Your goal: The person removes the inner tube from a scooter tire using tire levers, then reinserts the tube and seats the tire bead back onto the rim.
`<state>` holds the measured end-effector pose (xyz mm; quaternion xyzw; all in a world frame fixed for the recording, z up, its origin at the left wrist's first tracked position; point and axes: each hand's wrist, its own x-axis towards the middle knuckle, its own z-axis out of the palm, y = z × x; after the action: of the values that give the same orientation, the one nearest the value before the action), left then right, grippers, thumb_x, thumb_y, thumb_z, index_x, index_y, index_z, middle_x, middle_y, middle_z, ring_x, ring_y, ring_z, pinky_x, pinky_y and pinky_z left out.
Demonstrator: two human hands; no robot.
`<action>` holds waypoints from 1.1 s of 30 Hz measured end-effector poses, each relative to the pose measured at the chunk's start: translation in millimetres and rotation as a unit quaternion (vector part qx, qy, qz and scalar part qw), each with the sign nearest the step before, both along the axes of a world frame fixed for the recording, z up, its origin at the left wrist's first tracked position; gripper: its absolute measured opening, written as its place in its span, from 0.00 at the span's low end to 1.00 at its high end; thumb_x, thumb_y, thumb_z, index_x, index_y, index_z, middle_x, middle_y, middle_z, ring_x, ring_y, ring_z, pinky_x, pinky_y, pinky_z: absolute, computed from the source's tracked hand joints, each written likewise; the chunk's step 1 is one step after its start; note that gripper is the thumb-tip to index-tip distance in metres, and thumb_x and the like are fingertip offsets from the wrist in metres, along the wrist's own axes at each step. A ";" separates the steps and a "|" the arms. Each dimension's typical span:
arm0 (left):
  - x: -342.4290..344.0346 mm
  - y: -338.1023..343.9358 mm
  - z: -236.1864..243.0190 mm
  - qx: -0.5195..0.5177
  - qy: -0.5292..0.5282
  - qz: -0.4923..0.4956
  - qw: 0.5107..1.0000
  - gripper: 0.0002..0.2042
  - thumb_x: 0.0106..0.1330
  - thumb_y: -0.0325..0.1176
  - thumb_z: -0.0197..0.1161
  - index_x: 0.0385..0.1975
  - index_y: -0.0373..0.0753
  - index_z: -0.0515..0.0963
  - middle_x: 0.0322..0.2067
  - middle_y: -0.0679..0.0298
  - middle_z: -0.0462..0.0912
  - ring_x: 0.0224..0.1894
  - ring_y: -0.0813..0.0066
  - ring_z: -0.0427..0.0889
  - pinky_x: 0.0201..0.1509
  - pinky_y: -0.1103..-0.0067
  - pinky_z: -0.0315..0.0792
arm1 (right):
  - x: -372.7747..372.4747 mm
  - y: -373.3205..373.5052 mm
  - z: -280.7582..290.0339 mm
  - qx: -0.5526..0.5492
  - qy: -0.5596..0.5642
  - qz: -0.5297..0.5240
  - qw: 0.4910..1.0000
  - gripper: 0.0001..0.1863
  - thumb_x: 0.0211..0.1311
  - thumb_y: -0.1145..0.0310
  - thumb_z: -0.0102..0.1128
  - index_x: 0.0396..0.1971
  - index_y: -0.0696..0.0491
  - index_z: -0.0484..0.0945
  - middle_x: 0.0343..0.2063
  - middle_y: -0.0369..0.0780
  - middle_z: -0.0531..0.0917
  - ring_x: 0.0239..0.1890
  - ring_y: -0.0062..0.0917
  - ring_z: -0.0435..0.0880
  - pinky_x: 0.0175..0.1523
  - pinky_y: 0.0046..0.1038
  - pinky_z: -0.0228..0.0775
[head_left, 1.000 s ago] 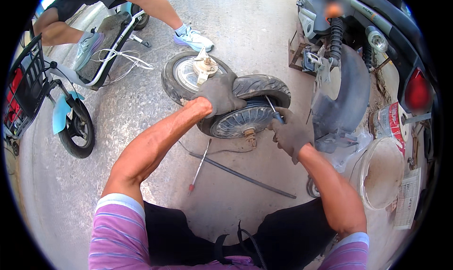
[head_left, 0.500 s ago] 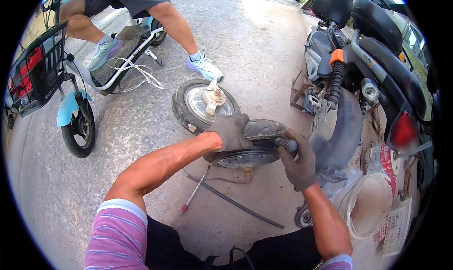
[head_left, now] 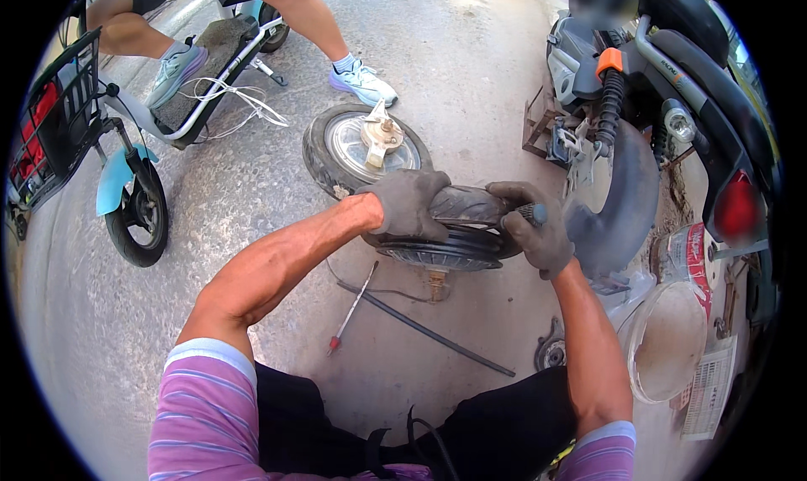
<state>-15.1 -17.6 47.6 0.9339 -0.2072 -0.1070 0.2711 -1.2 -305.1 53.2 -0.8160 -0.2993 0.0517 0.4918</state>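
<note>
A black tyre (head_left: 471, 205) sits around a hub wheel (head_left: 433, 254) that stands on the ground in front of me, its wired axle stub (head_left: 437, 284) toward me. My gloved left hand (head_left: 410, 205) is closed over the tyre's upper left side. At its right side my gloved right hand (head_left: 538, 239) wraps round a tool with a ribbed grey-blue handle (head_left: 531, 214), fingers also touching the tyre. The tool's far end is hidden. Just behind lies a second wheel (head_left: 324, 145) with a pale brake plate (head_left: 382, 134) on its hub.
A red-tipped rod (head_left: 351, 309) and dark bar (head_left: 429, 330) lie nearby. At right stand a partly dismantled motorbike (head_left: 618, 178), a white bucket (head_left: 668, 346) and a white basket (head_left: 710, 388). Back left, a person's legs (head_left: 303, 14) straddle a light-blue scooter (head_left: 118, 182).
My right hand's fingers have come over the tyre's top right, and the tool handle has tilted with that hand. My left hand stays on the tyre. The whole view has shifted slightly.
</note>
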 end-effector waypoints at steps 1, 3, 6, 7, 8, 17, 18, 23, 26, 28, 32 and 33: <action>0.7 -0.6 5.8 0.018 0.019 0.006 1.000 0.38 0.50 0.51 0.77 0.58 0.31 0.80 0.51 0.41 0.87 0.55 0.45 0.87 0.60 0.61 0.80 | 3.8 2.3 -0.9 0.035 0.010 0.006 0.999 0.30 0.64 0.49 0.68 0.53 0.61 0.85 0.48 0.47 0.90 0.48 0.33 0.88 0.58 0.36 0.80; 2.8 -0.5 2.7 0.005 0.018 0.008 1.000 0.39 0.50 0.52 0.77 0.59 0.31 0.80 0.52 0.41 0.87 0.56 0.45 0.87 0.61 0.62 0.79 | 10.6 1.8 -4.1 0.067 0.023 0.007 0.997 0.26 0.67 0.51 0.65 0.49 0.61 0.86 0.45 0.46 0.91 0.46 0.31 0.89 0.55 0.35 0.81; 1.1 -1.7 3.9 0.003 0.022 0.014 1.000 0.40 0.50 0.52 0.76 0.61 0.30 0.79 0.53 0.41 0.87 0.57 0.46 0.87 0.63 0.63 0.79 | 19.0 -0.4 -6.3 0.046 0.017 0.003 0.999 0.24 0.70 0.53 0.62 0.45 0.61 0.87 0.43 0.45 0.91 0.45 0.30 0.88 0.54 0.33 0.81; 0.6 0.4 3.3 0.001 0.024 0.014 1.000 0.40 0.50 0.52 0.76 0.61 0.31 0.79 0.53 0.41 0.87 0.57 0.47 0.87 0.63 0.63 0.79 | 20.3 0.9 -2.6 0.033 0.005 0.010 0.999 0.23 0.71 0.53 0.62 0.45 0.61 0.88 0.42 0.45 0.92 0.45 0.30 0.88 0.54 0.33 0.81; 0.5 1.7 2.9 -0.002 0.025 0.015 1.000 0.40 0.50 0.52 0.76 0.62 0.31 0.79 0.53 0.42 0.87 0.57 0.47 0.87 0.63 0.64 0.79 | 21.6 1.8 -0.7 0.019 -0.006 0.017 1.000 0.23 0.71 0.53 0.61 0.44 0.61 0.88 0.41 0.44 0.92 0.45 0.30 0.88 0.54 0.33 0.81; 4.8 11.4 -3.7 -0.003 0.034 0.024 0.999 0.44 0.50 0.52 0.77 0.66 0.28 0.75 0.55 0.41 0.85 0.57 0.47 0.87 0.63 0.63 0.80 | 14.3 8.0 -20.0 0.049 0.062 0.038 0.996 0.28 0.75 0.49 0.61 0.62 0.56 0.83 0.45 0.42 0.89 0.46 0.27 0.85 0.54 0.31 0.79; 5.6 9.7 -5.9 -0.003 0.029 0.018 0.999 0.44 0.50 0.52 0.77 0.66 0.28 0.75 0.55 0.41 0.85 0.58 0.47 0.87 0.63 0.63 0.80 | 11.5 4.3 -12.2 0.032 0.098 0.042 0.994 0.28 0.75 0.49 0.61 0.62 0.56 0.83 0.45 0.42 0.89 0.46 0.26 0.85 0.54 0.30 0.78; -6.1 5.3 2.5 -0.002 0.057 0.016 0.998 0.47 0.50 0.54 0.75 0.69 0.30 0.74 0.55 0.42 0.86 0.59 0.46 0.86 0.66 0.64 0.79 | 14.2 1.2 -16.4 0.017 0.017 0.029 0.999 0.35 0.77 0.37 0.55 0.56 0.57 0.86 0.42 0.40 0.88 0.46 0.24 0.83 0.55 0.31 0.77; -14.5 17.5 -21.1 -0.025 -0.108 0.014 0.994 0.43 0.55 0.53 0.77 0.69 0.34 0.75 0.51 0.44 0.86 0.53 0.48 0.87 0.62 0.62 0.81 | 16.1 6.0 -13.4 0.006 0.001 0.031 1.000 0.35 0.78 0.37 0.54 0.54 0.58 0.86 0.42 0.41 0.88 0.46 0.25 0.83 0.56 0.32 0.76; -27.5 30.3 -21.9 -0.022 -0.253 0.008 0.967 0.34 0.59 0.51 0.77 0.61 0.36 0.80 0.44 0.49 0.86 0.46 0.51 0.87 0.56 0.60 0.81 | 17.1 7.0 -12.8 0.003 -0.012 0.031 0.999 0.34 0.78 0.39 0.55 0.53 0.59 0.86 0.41 0.41 0.88 0.45 0.25 0.83 0.55 0.32 0.76; -72.0 66.5 -30.2 -0.066 -0.286 -0.032 0.955 0.16 0.66 0.46 0.76 0.38 0.38 0.85 0.32 0.57 0.85 0.34 0.55 0.83 0.45 0.59 0.79 | 13.2 12.4 -8.0 0.005 0.014 0.007 1.000 0.30 0.77 0.43 0.58 0.51 0.60 0.87 0.39 0.41 0.88 0.43 0.25 0.84 0.53 0.31 0.77; -86.7 67.4 -36.5 -0.064 -0.208 -0.016 0.976 0.16 0.67 0.46 0.75 0.33 0.38 0.84 0.30 0.59 0.84 0.33 0.55 0.84 0.44 0.59 0.78 | 12.9 15.0 -6.3 0.002 0.016 0.003 1.000 0.30 0.77 0.44 0.58 0.51 0.60 0.87 0.39 0.41 0.88 0.43 0.25 0.84 0.52 0.31 0.77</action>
<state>-101.9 49.8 11.1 0.9128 -0.2806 0.0991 0.2798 11.7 -290.0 46.9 -0.8134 -0.2937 0.0656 0.4979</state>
